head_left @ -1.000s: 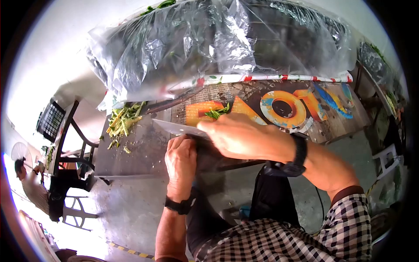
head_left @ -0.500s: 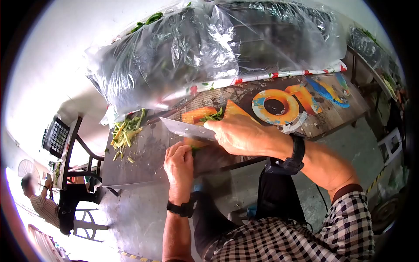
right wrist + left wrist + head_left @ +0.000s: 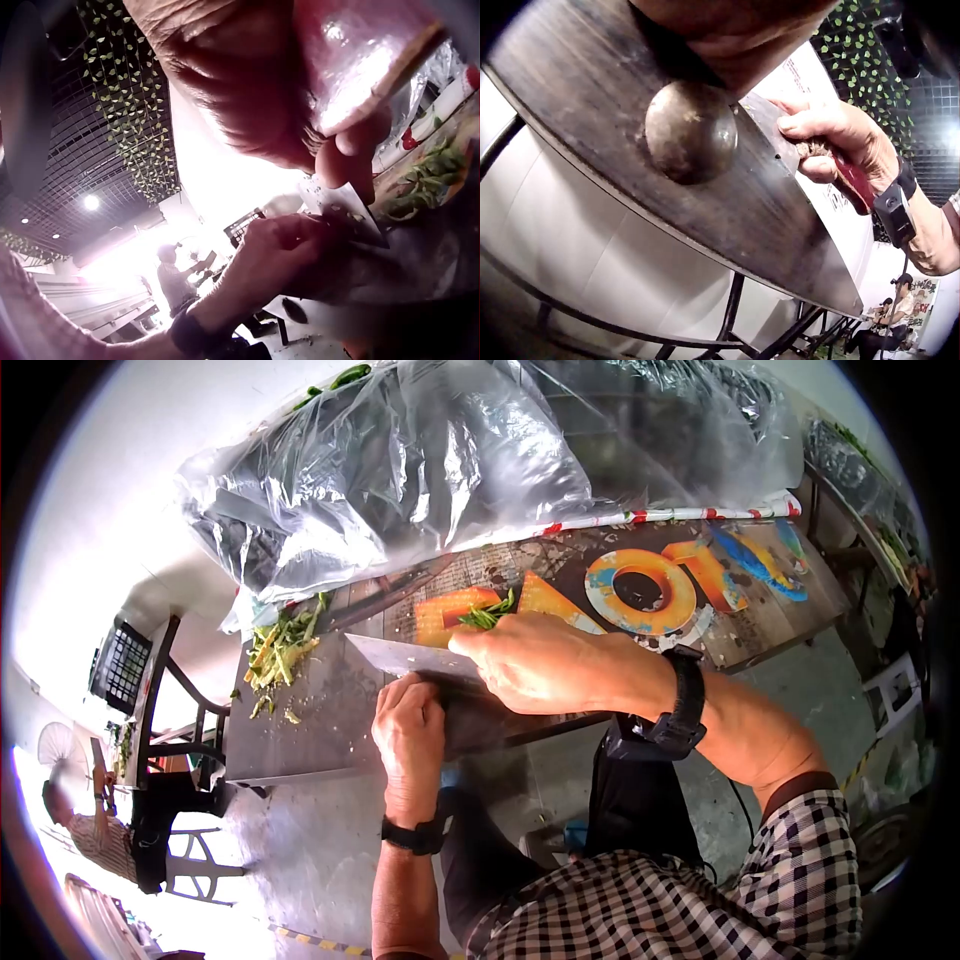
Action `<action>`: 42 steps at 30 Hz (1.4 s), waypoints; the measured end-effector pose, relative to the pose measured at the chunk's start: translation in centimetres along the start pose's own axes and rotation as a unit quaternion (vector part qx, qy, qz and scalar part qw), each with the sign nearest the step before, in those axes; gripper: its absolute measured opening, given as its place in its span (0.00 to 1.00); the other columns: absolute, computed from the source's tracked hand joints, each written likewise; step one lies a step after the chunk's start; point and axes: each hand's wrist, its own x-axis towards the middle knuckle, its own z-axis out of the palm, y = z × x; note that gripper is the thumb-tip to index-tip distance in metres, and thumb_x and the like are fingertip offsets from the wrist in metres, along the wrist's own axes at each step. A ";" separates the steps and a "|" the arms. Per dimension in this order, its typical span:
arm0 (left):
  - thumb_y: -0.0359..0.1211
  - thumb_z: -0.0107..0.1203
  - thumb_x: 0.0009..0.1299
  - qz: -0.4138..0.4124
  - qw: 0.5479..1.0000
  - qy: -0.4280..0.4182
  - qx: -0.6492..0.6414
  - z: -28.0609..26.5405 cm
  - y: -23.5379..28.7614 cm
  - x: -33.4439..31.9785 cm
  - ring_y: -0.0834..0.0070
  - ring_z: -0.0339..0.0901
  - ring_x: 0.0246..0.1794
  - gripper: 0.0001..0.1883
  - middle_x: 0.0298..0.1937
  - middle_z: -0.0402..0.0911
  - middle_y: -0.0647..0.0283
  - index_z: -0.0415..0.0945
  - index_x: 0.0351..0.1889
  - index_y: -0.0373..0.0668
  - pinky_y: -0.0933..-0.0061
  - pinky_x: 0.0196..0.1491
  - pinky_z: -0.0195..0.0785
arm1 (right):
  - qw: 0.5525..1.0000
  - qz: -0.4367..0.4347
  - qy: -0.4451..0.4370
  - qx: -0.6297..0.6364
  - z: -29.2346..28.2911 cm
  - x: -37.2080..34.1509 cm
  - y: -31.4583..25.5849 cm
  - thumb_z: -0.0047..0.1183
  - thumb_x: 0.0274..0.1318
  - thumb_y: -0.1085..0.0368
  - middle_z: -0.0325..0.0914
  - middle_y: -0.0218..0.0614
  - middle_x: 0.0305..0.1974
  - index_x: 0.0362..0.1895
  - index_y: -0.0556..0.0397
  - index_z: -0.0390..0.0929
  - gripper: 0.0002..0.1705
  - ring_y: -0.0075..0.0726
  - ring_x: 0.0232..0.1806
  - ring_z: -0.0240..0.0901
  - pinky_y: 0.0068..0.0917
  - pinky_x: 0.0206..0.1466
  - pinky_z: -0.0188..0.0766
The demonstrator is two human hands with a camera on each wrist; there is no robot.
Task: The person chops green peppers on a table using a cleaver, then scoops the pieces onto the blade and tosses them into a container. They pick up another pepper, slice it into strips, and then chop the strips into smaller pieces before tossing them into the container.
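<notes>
My right hand (image 3: 545, 663) grips a broad-bladed kitchen knife (image 3: 402, 654) by its reddish handle (image 3: 853, 187), the blade pointing left across the table. My left hand (image 3: 408, 728) is at the table's near side, fingers curled, knuckles right at the blade's lower edge. What those fingers hold is hidden under hand and blade. Beyond my right hand lies a small bunch of cut green leaves (image 3: 488, 611). A heap of chopped green and yellowish stems (image 3: 283, 647) is at the table's left end. The left wrist view shows a rounded, shiny brownish thing (image 3: 690, 133) below the hand.
The dark table (image 3: 320, 735) has worn orange lettering. Along its back stands a long bulk under clear plastic sheeting (image 3: 420, 480). At left, a person (image 3: 100, 835) sits by another table with a black crate (image 3: 125, 668). A white stool (image 3: 893, 690) stands at right.
The knife was raised half a second ago, with a bit of green showing beside my left fingers. Now the blade is down close to the knuckles, and the green there is covered.
</notes>
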 end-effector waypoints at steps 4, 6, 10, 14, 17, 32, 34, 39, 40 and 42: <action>0.21 0.56 0.58 -0.005 1.000 -0.005 0.000 0.1 0.2 0.1 0.58 0.78 0.44 0.05 0.39 0.83 0.60 0.80 0.31 0.38 0.61 0.49 0.72 | 1.000 0.002 0.000 -0.020 1.3 2.4 -0.2 0.46 0.57 0.72 0.72 0.52 0.18 0.35 0.59 0.70 0.03 0.62 0.23 0.73 0.52 0.26 0.64; 0.21 0.56 0.58 -0.007 1.000 0.006 0.001 0.0 0.4 0.1 0.59 0.78 0.44 0.05 0.40 0.83 0.60 0.80 0.31 0.38 0.61 0.49 0.72 | 0.998 0.037 -0.046 -0.018 1.2 3.3 -0.8 0.45 0.58 0.72 0.72 0.52 0.19 0.36 0.59 0.70 0.04 0.61 0.23 0.74 0.53 0.26 0.65; 0.22 0.56 0.59 -0.003 1.000 -0.005 0.000 -0.1 0.0 0.0 0.59 0.78 0.44 0.06 0.41 0.84 0.60 0.81 0.32 0.40 0.62 0.50 0.72 | 0.999 -0.029 0.017 -0.018 2.4 2.8 0.1 0.44 0.59 0.72 0.73 0.52 0.19 0.37 0.58 0.71 0.04 0.61 0.24 0.75 0.52 0.26 0.65; 0.23 0.57 0.60 -0.001 1.000 0.009 -0.010 0.2 -0.2 -0.2 0.58 0.78 0.45 0.05 0.41 0.84 0.59 0.81 0.32 0.40 0.62 0.50 0.72 | 0.999 0.026 -0.006 -0.018 0.4 0.2 1.0 0.45 0.59 0.72 0.75 0.53 0.21 0.39 0.57 0.72 0.05 0.61 0.25 0.76 0.50 0.27 0.68; 0.23 0.59 0.60 -0.009 1.000 0.007 -0.014 0.8 -0.5 0.2 0.58 0.79 0.44 0.04 0.42 0.84 0.57 0.82 0.33 0.39 0.62 0.50 0.73 | 0.999 0.034 0.011 -0.015 -0.8 -1.3 2.4 0.46 0.56 0.72 0.75 0.54 0.22 0.37 0.60 0.72 0.05 0.62 0.26 0.76 0.51 0.30 0.69; 0.20 0.60 0.59 -0.081 0.989 0.013 -0.120 -0.6 0.4 0.5 0.64 0.81 0.40 0.09 0.44 0.84 0.59 0.83 0.38 0.38 0.68 0.45 0.75 | 0.998 -0.026 0.052 -0.031 -1.0 -2.5 2.3 0.50 0.56 0.72 0.71 0.50 0.18 0.34 0.58 0.70 0.03 0.57 0.25 0.74 0.45 0.31 0.67; 0.21 0.60 0.59 -0.027 0.998 0.012 -0.062 -0.5 -0.5 0.4 0.62 0.80 0.42 0.09 0.43 0.84 0.59 0.83 0.37 0.38 0.66 0.47 0.74 | 0.997 -0.034 0.053 -0.035 -0.9 -2.4 2.1 0.50 0.56 0.71 0.71 0.49 0.19 0.35 0.58 0.70 0.04 0.56 0.25 0.74 0.44 0.30 0.67; 0.21 0.60 0.58 0.005 1.000 -0.014 -0.027 0.2 -1.1 0.5 0.60 0.80 0.43 0.07 0.41 0.85 0.59 0.82 0.35 0.37 0.65 0.51 0.72 | 0.998 -0.014 0.058 -0.028 -0.6 -2.1 0.8 0.51 0.57 0.70 0.71 0.45 0.19 0.36 0.56 0.69 0.05 0.50 0.24 0.74 0.42 0.29 0.67; 0.21 0.60 0.58 0.001 1.000 -0.015 -0.027 0.3 -1.1 0.5 0.60 0.81 0.43 0.07 0.40 0.85 0.58 0.82 0.35 0.36 0.66 0.51 0.72 | 0.998 0.000 0.050 -0.025 -0.7 -2.1 0.5 0.50 0.56 0.70 0.73 0.48 0.20 0.36 0.58 0.71 0.05 0.53 0.25 0.75 0.45 0.30 0.69; 0.21 0.60 0.58 0.011 1.000 -0.006 -0.023 0.4 -1.0 0.5 0.60 0.81 0.43 0.07 0.41 0.85 0.58 0.82 0.35 0.36 0.66 0.51 0.72 | 0.999 0.027 0.031 -0.017 -1.0 -1.9 -0.1 0.48 0.55 0.72 0.78 0.53 0.23 0.36 0.60 0.75 0.06 0.59 0.28 0.79 0.50 0.32 0.72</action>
